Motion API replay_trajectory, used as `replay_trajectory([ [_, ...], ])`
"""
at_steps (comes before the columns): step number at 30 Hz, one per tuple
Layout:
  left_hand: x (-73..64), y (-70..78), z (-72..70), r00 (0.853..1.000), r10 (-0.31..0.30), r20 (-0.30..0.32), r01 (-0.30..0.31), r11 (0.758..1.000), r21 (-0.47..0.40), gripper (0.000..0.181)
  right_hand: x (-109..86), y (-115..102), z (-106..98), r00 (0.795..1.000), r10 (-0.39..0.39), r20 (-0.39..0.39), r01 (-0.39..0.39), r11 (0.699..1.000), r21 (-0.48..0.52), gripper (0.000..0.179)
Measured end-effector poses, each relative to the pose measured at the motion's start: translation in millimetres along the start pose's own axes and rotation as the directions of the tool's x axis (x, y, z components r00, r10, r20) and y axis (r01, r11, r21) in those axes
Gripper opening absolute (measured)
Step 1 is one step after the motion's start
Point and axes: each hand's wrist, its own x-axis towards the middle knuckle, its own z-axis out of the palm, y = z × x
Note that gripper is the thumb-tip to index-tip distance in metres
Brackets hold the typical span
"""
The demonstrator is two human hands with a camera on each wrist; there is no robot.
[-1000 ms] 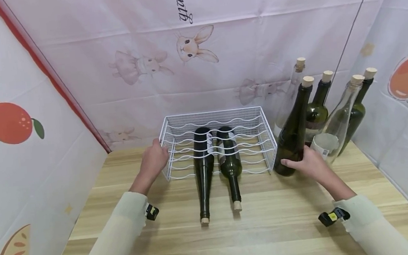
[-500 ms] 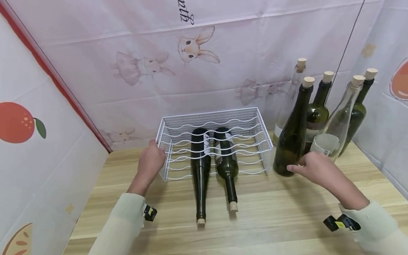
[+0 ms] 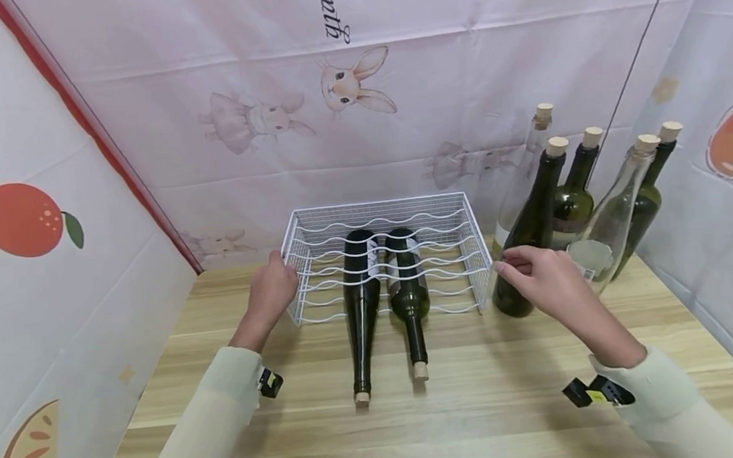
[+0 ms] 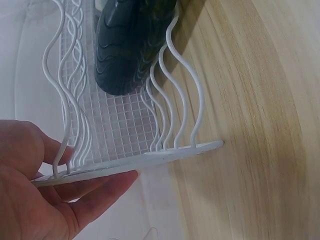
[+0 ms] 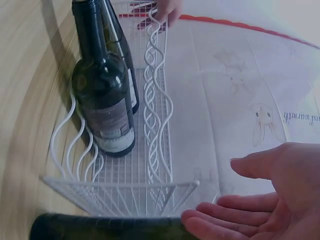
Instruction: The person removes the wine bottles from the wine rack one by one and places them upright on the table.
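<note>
A white wire wine rack (image 3: 470, 220) stands on the wooden table with two dark corked wine bottles lying in it, a slender one (image 3: 362, 316) and a broader-shouldered one (image 3: 408, 302), necks toward me. My left hand (image 3: 272, 292) grips the rack's left side panel (image 4: 140, 162), thumb inside and fingers outside in the left wrist view. Beside the rack's right front corner, my right hand (image 3: 550, 278) has its thumb and fingers apart with nothing between them. Just behind it a tall dark bottle (image 3: 533, 218) stands upright, its middle partly hidden by the hand.
Right of the rack several other corked bottles stand close together: a clear one (image 3: 622, 199) with a pale label, a green one (image 3: 573, 200), another dark green one (image 3: 647, 208) and a clear one (image 3: 532, 145) at the back. Printed cloth (image 3: 245, 36) hangs around the table.
The rack and its bottles have shifted slightly left with my left hand on it. My right hand has come away from the tall dark bottle and moved up to the rack's right corner.
</note>
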Motion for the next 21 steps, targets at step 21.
replay_trajectory([
  [21, 0.8, -2.9, 0.7, 1.000, 0.005, 0.013, -0.005, 1.000, 0.012, 0.045, 52.6, -9.4, 45.6, 1.000, 0.025, 0.001, -0.025, 0.997, 0.072, 0.036],
])
